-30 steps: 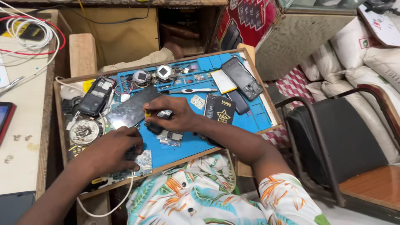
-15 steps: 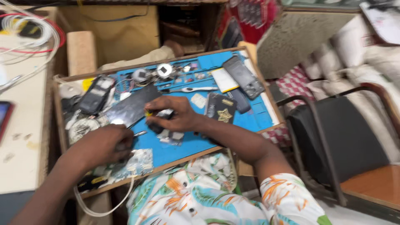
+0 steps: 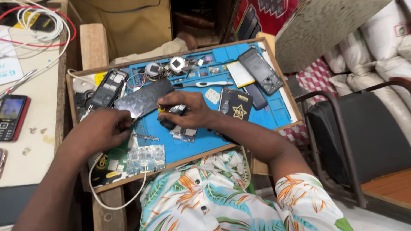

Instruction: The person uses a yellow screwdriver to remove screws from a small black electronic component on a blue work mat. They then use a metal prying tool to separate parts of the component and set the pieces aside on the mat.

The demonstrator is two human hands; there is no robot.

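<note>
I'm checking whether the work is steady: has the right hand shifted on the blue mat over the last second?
No: the right hand stays beside the black card on the blue mat.

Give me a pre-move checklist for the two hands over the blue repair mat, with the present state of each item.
1. Right hand has a firm grip on the small dark tool with the yellow end: ok.
2. Left hand steadies the work by the dark phone panel: ok, though what its fingers pinch cannot be told.
3. Tool tip seated on the part under it: cannot tell, the right hand hides it.
4. Loose circuit board lies flat on the blue mat, apart from both hands: ok.
5. White cable hangs over the tray's near edge, by the left forearm: not ok, might snag.
</note>
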